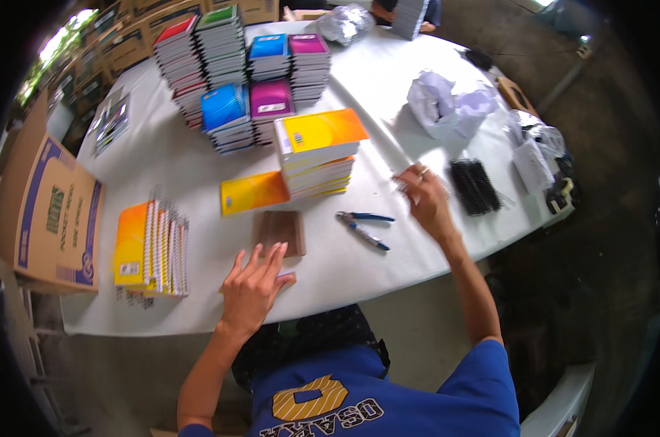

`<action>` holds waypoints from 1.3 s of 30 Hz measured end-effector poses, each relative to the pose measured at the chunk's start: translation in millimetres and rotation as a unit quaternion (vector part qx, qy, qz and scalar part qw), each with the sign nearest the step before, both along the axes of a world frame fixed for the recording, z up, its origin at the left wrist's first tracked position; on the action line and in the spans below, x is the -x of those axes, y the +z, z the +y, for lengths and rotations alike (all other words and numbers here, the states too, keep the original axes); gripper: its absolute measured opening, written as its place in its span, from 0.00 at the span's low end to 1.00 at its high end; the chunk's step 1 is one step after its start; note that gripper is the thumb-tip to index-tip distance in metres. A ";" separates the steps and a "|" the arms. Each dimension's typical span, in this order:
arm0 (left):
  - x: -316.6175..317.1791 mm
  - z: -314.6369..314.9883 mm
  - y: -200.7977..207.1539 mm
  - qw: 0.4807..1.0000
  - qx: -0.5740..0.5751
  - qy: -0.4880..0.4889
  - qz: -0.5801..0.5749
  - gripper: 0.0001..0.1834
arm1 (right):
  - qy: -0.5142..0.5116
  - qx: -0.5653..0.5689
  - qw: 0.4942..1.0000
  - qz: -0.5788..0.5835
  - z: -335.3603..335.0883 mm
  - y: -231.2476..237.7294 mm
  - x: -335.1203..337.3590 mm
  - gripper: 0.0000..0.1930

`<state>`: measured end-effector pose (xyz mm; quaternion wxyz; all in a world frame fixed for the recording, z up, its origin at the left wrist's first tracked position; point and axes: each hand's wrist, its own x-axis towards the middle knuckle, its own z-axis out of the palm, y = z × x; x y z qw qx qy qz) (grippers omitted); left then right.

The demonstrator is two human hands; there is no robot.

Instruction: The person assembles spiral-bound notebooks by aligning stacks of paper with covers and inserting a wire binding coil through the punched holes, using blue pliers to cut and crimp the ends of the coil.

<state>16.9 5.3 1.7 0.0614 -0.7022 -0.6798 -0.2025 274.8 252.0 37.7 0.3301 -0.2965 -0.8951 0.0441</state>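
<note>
My left hand lies near the table's front edge, fingers stretched out, its fingertips at the near edge of a brown rectangular block. A small pale piece shows by its thumb, too little to name. My right hand is over the table to the right, fingers curled together around something thin and blurred that I cannot make out. Between the hands lie blue-handled pliers. Beyond the block, a yellow-orange cover lies flat beside a stack of yellow-orange notebooks. Black spiral binding coils sit right of my right hand.
Spiral-bound yellow notebooks are grouped at the left, next to a cardboard box. Tall stacks of red, green, blue and purple notebooks stand at the back. A white plastic bag rests at the right. Another person's hand shows at the far edge.
</note>
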 end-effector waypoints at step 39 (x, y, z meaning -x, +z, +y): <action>8.4 2.0 5.7 0.998 0.048 -0.028 -0.023 0.33 | 0.275 0.297 0.914 -0.041 -108.2 -22.9 80.9 0.13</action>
